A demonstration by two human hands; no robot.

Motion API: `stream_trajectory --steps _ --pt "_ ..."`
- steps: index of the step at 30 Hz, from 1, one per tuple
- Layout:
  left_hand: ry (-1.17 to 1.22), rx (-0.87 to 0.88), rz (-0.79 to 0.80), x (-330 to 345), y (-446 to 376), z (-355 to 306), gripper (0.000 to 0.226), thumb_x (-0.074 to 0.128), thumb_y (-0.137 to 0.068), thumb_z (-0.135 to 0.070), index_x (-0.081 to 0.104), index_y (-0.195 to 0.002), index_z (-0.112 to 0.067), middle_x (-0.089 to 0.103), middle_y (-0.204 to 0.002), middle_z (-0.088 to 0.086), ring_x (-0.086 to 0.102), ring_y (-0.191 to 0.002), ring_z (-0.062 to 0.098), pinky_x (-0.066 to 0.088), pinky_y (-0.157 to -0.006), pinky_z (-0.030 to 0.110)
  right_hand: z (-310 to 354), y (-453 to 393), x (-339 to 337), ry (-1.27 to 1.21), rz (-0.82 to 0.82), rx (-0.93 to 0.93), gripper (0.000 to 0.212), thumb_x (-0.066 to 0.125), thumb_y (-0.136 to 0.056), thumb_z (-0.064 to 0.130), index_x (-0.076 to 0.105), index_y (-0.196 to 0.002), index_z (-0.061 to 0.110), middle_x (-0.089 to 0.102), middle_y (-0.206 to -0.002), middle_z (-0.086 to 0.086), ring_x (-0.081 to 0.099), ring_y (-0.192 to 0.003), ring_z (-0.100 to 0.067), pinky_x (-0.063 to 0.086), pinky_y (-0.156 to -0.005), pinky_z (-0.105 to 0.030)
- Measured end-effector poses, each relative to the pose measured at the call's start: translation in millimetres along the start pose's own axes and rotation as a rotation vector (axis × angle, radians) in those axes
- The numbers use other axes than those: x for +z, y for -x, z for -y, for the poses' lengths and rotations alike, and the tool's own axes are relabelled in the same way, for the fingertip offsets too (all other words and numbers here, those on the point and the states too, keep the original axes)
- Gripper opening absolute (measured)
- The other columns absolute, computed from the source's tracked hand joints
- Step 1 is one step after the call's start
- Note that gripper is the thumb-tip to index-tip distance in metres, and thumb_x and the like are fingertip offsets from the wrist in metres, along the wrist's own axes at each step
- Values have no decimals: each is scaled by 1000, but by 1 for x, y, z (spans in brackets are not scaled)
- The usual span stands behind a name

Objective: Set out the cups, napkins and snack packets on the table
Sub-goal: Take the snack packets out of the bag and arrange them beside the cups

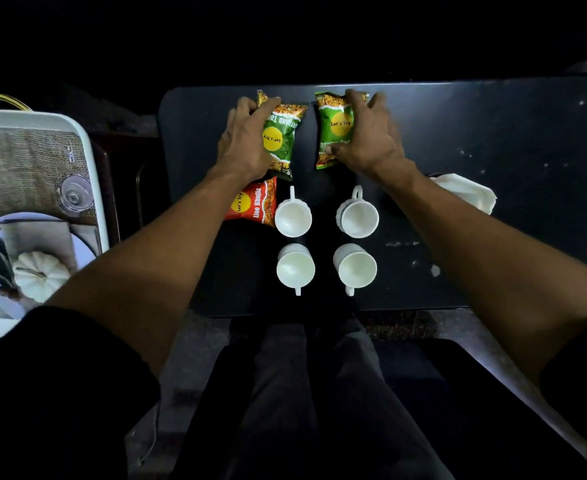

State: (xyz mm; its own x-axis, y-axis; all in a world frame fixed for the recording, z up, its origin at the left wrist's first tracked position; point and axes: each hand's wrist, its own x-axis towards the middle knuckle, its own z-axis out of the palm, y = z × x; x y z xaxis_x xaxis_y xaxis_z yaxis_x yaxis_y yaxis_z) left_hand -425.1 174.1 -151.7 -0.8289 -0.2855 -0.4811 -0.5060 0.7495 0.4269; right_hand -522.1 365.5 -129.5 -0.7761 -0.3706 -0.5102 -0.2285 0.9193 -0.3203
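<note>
2 green snack packets at far centre of the dark table (493, 140), side by side with a narrow gap between. Left green packet (280, 138) gripped along its left edge by the left hand (245, 143), fingers curled over the top corner; yellow label upside down. Right green packet (333, 128) gripped along its right edge by the right hand (371, 133), thumb at the lower edge, fingers over the top; yellow "Let's Try" label upright. Whether either packet rests flat on the table or is slightly lifted: cannot tell.

Red packet (255, 204), marked "Aloo Bhujia", flat just below the left green packet, partly under the left forearm, touching or nearly touching the far-left cup (292, 217).

4 white cups in a 2-by-2 block nearer the viewer, all empty: far-right cup (358, 217), near-left cup (295, 269), near-right cup (355, 268). Far pair with handles pointing away, near pair with handles pointing toward the viewer.

White napkin (472, 195) right of the cups, partly behind the right forearm.

White tray (93, 174) with printed picture, left of the table.
</note>
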Motion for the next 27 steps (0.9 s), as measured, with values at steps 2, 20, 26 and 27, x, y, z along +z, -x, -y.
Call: stream_trajectory --steps 2,20,26,27 --pt "-69 32 -163 -1 5 -2 71 62 -87 5 46 -148 -27 43 -143 10 45 -129 27 45 -102 40 0 -1 0 15 -3 2 93 83 -73 42 35 -149 20 42 -136 -19 51 -121 -39 49 -98 -48" --pt "-151 200 -60 -14 -4 -19 41 68 -80 4 75 -111 -22 46 -141 6 40 -134 29 37 -108 42 -6 -3 -7 56 13 18 85 79 -77 31 35 -150 27 42 -137 -18 53 -120 -41 48 -94 -47" --pt "44 -364 -215 -10 0 -29 81 75 -78 -48 42 -143 -12 36 -153 14 43 -137 34 48 -105 48 -2 -3 -7 53 20 29 88 80 -77 30 33 -152 27 41 -139 -18 51 -123 -40 49 -99 -51" --pt "67 -417 -162 -6 0 -31 95 76 -76 -59 35 -147 -11 32 -155 16 45 -137 38 48 -104 48 -1 -3 -6 54 17 24 88 80 -77 30 33 -152 27 41 -139 -19 50 -124 -41 49 -99 -51"
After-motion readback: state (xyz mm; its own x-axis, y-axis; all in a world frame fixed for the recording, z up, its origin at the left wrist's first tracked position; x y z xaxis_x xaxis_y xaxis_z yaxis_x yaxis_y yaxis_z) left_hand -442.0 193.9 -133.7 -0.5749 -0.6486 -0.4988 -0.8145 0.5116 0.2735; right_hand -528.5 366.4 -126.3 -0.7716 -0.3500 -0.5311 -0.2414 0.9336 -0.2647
